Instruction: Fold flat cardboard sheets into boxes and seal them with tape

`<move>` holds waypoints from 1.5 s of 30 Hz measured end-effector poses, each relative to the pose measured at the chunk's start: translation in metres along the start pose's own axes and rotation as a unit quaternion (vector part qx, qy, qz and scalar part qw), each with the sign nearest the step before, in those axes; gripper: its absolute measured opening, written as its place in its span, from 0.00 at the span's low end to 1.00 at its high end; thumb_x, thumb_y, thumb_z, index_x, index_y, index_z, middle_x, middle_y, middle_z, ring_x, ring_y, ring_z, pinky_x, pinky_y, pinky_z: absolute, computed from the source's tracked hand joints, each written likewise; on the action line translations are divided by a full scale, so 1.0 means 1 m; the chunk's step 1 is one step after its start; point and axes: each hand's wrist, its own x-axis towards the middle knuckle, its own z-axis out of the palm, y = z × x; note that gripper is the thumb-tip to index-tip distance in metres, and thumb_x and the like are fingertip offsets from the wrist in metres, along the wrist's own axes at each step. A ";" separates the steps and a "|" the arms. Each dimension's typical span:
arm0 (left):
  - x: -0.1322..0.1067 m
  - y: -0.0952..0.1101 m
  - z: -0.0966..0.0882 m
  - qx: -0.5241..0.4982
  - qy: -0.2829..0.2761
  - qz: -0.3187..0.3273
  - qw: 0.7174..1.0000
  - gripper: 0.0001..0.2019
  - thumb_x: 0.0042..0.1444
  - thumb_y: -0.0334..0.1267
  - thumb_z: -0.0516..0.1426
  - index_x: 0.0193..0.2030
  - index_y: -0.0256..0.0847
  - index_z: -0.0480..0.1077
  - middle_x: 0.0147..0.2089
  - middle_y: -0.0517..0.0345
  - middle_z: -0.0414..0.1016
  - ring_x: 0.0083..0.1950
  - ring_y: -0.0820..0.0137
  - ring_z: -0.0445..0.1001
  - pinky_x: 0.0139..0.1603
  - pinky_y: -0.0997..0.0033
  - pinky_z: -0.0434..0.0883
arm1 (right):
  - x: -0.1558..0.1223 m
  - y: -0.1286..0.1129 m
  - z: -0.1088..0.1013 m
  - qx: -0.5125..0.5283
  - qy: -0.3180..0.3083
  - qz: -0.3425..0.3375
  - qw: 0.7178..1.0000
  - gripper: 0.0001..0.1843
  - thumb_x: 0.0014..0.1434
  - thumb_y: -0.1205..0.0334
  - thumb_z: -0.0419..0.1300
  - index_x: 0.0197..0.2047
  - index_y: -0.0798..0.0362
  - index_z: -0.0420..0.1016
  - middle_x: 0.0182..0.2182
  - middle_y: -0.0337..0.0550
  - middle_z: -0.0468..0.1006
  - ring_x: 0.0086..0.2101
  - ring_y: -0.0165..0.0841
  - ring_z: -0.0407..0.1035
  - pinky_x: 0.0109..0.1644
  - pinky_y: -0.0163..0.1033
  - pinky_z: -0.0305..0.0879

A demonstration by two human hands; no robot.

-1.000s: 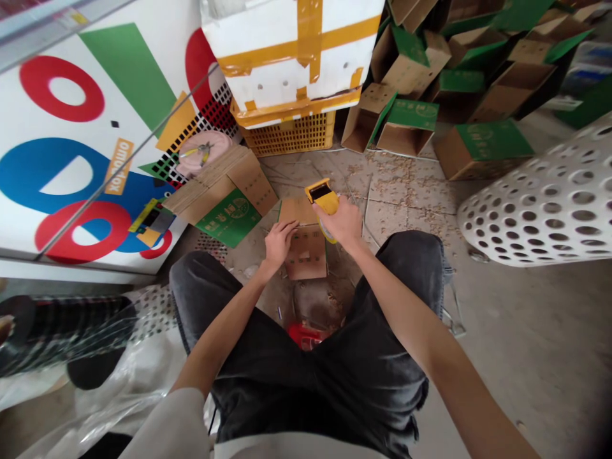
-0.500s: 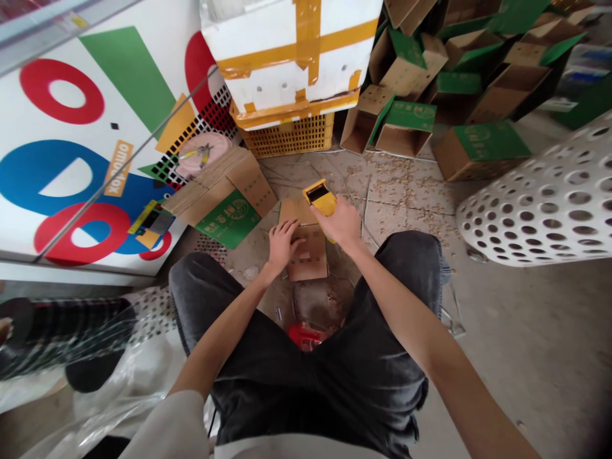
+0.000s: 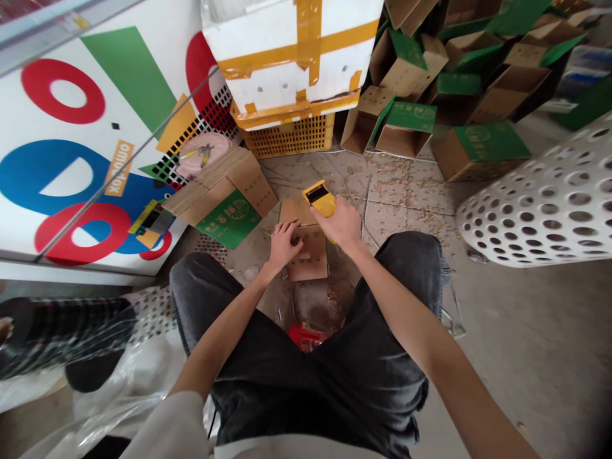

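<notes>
— What's in your right hand?

— You have a yellow tape dispenser there, your fingers curled closed around its body and its black-faced end sticking out past your knuckles.

— And your left hand?

— It's palm down, fingers spread apart, resting on a small brown cardboard carton.

— How does the carton look, and where is it?

— You have it lying flat on the floor between your knees. It's plain brown board with a seam across its face, small dark marks near the middle and a green strip along its left edge.

— What's around you?

— Just to your left, a folded carton with a green print lies against a printed white panel. Ahead, a white foam box bound with yellow tape sits on a yellow plastic crate. To your right, you have a white perforated basket, and wood shavings are scattered over the concrete floor
</notes>
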 end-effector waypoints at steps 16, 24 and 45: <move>0.001 0.000 0.005 -0.014 0.011 -0.009 1.000 0.24 0.61 0.31 0.62 0.64 0.46 0.74 0.69 0.49 0.75 0.69 0.49 0.68 0.69 0.43 0.69 | 0.001 0.002 0.003 -0.001 -0.006 -0.009 1.000 0.36 0.65 0.32 0.59 0.55 0.58 0.75 0.44 0.64 0.84 0.46 0.54 0.80 0.49 0.52 0.73; 0.001 0.000 0.001 0.014 -0.032 -0.022 0.999 0.29 0.58 0.34 0.65 0.67 0.42 0.70 0.71 0.47 0.72 0.71 0.49 0.64 0.69 0.47 0.67 | 0.000 0.002 0.002 -0.011 0.001 -0.016 1.000 0.36 0.66 0.32 0.60 0.55 0.60 0.75 0.42 0.64 0.84 0.44 0.54 0.80 0.47 0.51 0.73; 0.013 0.005 -0.007 -0.013 -0.065 -0.038 0.997 0.08 0.69 0.34 0.59 0.44 0.40 0.81 0.48 0.42 0.84 0.53 0.53 0.80 0.58 0.56 0.69 | -0.006 0.002 0.001 -0.020 -0.036 -0.017 0.999 0.39 0.63 0.29 0.59 0.56 0.59 0.77 0.43 0.63 0.85 0.46 0.54 0.81 0.50 0.53 0.73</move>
